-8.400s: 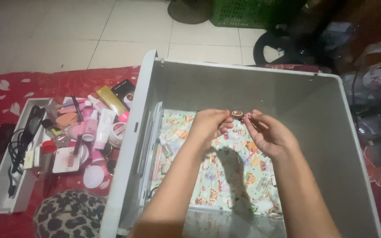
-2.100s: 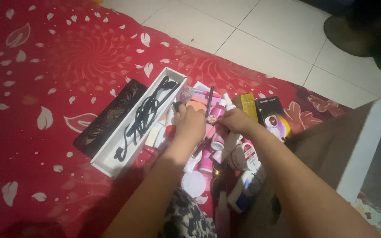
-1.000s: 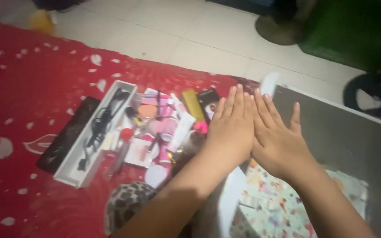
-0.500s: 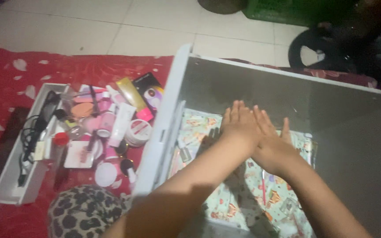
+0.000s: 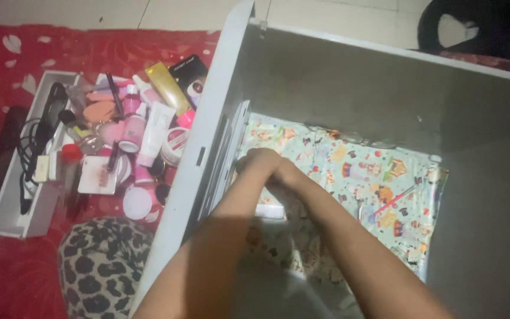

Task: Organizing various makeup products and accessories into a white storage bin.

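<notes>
Head view: grey drawer box on a red floral mat, both hands reaching inside.

Grey box, open-topped, lined at the bottom with a pale cartoon-print sheet. Left hand low at the box's left inner wall, fingers curled down; what it grasps cannot be told. Right hand hidden behind the left forearm; grip cannot be told. Small white item lies on the lining just below the wrists. Outside, left: heap of cosmetics, white tray with black cords, red mat, pale tiled floor, leopard-print cloth.
</notes>
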